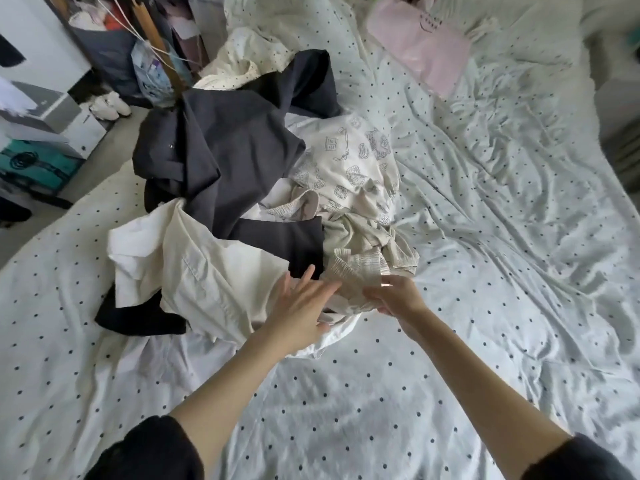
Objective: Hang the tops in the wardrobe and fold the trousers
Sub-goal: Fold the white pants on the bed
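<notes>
Now the right hand (pixel 394 294) closes its curled fingers on pale fabric at the near edge of a clothes pile, just below the ribbed waistband (pixel 360 268) of beige trousers (pixel 370 237). Beside it, the left hand (pixel 304 306) lies spread, fingers straight and apart, palm down on a cream shirt (pixel 207 271) at the pile's near left side; it grips nothing. Both forearms reach in from the near edge, each with a dark sleeve (pixel 149 448) pushed up near the elbow.

Behind the hands, a dark top (pixel 221 161) sprawls over the pile's left and middle, one part of it lying between the shirt and the trousers. A white printed garment (pixel 349 157) sits to the right of the dark top, farther off than the trousers. A dotted cream piece (pixel 242 64) lies at the far end of the pile.

Everything rests on a bed covered by a white sheet (pixel 485 271) with small dark dots. A pink item (pixel 419 46) lies at the far right of the bed. Off the far left edge stand boxes (pixel 52 123), white shoes (pixel 107 105) and a cluttered storage area.
</notes>
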A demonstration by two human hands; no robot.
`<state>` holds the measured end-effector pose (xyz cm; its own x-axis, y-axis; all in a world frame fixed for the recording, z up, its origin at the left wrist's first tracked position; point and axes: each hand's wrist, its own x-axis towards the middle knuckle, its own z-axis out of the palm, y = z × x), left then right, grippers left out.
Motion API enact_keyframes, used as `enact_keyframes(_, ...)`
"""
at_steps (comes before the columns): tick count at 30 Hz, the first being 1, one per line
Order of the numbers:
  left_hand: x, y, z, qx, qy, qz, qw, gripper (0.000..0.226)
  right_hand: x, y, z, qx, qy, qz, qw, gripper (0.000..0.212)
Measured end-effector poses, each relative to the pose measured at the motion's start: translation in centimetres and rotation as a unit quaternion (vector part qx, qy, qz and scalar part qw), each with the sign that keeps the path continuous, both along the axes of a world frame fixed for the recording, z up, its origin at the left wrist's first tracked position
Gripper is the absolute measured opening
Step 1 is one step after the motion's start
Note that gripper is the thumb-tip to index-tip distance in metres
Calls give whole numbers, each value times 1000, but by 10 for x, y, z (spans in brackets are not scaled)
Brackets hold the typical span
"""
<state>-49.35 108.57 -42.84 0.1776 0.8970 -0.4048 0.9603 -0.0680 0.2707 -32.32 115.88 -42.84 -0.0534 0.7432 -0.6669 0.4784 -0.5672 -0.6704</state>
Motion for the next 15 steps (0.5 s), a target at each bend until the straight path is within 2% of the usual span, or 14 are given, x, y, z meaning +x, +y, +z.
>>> enact_keyframes(1,7,4,3,2,40,-16,999,51,8,-3,3,-8,12,-1,1000,3)
enact_keyframes(3,9,1,9,24,63,-3,998,33,13,-13,6,-27,20,21,999,2)
enact_keyframes(6,8,-14,24,63,3,15,998,19,20,-29,19,-62,38,38,997,8)
enact_keyframes(10,3,-38,45,54,-61,0,997,5,24,-39,43,-62,43,26,997,15)
enact_keyframes(13,4,-60,64,83,-101,-6,991,20,17,-53,68,-55,49,66,995,14)
enact_keyframes(15,5,-77,77,98,-108,-16,989,26,11,-71,84,-17,30,97,995,14)
